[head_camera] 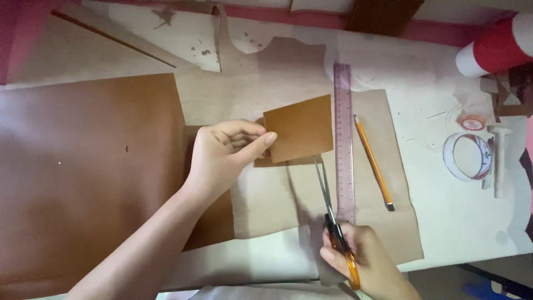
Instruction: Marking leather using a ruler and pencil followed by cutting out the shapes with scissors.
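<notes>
My left hand (225,155) pinches the left edge of a small brown cardboard piece (300,128), held up above the table. My right hand (363,258) grips orange-handled scissors (333,216). Their blades point away from me and reach the lower edge of the cardboard piece. A second brown scrap lies just under the held piece.
A clear pink ruler (343,139) and a yellow pencil (373,162) lie right of the scissors on tan paper (388,222). A large brown sheet (89,166) covers the left. Tape rolls (469,156), a white tool (498,161) and a red-and-white roll (494,50) sit at the right.
</notes>
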